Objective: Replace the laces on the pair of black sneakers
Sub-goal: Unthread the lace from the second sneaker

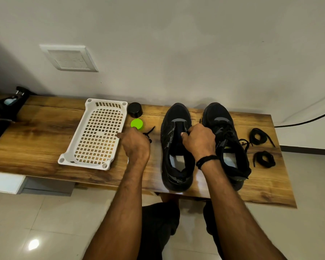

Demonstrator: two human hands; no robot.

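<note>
Right hand (199, 139) is clamping the tongue (180, 128) of the unlaced sneaker (176, 166), steadying it near worktop (45, 132) front edge. Left hand (136, 143) is covering loose lace (149, 131) beside basket (79, 139), grip can't tell.

On the bench (45, 128), the right grip (199, 139) curls round the tongue (180, 128) of the unlaced sneaker (176, 177) while the left grip (135, 142) covers a loose lace (150, 129) beside the white tray (64, 160).

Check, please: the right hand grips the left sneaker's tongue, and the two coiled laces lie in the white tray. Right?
Not quite. In the head view the coiled laces lie on the table, right of the right sneaker, not in the tray. The right hand does grip the tongue of the left sneaker.
</note>
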